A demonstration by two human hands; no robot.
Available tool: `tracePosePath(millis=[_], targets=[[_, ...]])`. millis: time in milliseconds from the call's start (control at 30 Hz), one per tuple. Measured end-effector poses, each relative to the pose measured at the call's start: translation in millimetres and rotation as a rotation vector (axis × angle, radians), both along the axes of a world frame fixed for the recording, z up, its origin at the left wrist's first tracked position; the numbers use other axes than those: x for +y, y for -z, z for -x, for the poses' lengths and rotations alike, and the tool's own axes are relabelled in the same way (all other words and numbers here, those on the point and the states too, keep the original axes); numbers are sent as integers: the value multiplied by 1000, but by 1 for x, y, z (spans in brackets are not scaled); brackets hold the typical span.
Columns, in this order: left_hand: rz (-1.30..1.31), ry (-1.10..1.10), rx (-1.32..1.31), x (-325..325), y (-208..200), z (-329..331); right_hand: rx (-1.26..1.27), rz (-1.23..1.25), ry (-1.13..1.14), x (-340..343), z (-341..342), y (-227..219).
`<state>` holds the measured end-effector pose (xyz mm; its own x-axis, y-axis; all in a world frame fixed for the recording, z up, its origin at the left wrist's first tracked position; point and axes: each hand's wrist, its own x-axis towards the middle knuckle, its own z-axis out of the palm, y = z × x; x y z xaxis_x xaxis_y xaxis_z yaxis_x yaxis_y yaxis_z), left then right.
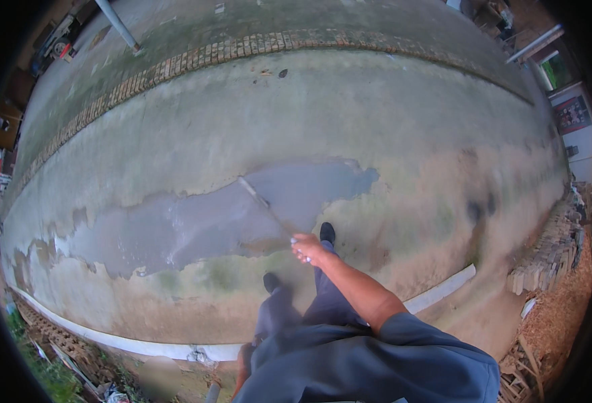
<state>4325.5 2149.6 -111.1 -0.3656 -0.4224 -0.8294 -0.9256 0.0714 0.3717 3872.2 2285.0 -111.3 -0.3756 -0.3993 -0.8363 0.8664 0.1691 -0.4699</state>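
My right hand (307,248) is closed around the thin shaft of a long-handled tool (277,220). The tool points away from me and to the left, ending in a narrow pale head; its exact kind is unclear. That head lies over a smooth, wet-looking grey patch (208,225) spread across the concrete floor. Of my left arm (244,363) only a short stretch shows beside my body, and the left hand itself is hidden. My dark shoes (327,232) stand at the near edge of the patch.
A row of bricks (242,48) curves across the far side. Near me runs a pale raised edge (148,346), with rubble and plants beyond it. Stacked bricks or tiles (544,262) are at the right. Metal posts (118,25) rise farther off, near a parked vehicle (57,43).
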Motion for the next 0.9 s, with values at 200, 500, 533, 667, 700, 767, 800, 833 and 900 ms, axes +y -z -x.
tracePosePath(millis=[200,500,533,667,700,767,800,833,900], targets=[[17,23,-15,25,-1,67,-96,-45,245,128,125,32],[69,23,-51,57,-29,127,-66,-99,578,219,237,11],[75,29,-55,61,-32,131,-93,-39,581,212,238,13],[97,53,-27,72,-33,171,-224,240,550,175,226,34],[106,63,-8,70,-25,189,-340,259,590,165,230,44],[159,36,-40,66,-29,194,-289,278,365,119,231,39],[167,35,-53,63,-32,203,-296,289,286,110,232,38],[137,56,-57,63,-28,225,-288,256,306,118,243,42],[148,63,-60,62,-33,241,-314,231,299,120,254,54]])
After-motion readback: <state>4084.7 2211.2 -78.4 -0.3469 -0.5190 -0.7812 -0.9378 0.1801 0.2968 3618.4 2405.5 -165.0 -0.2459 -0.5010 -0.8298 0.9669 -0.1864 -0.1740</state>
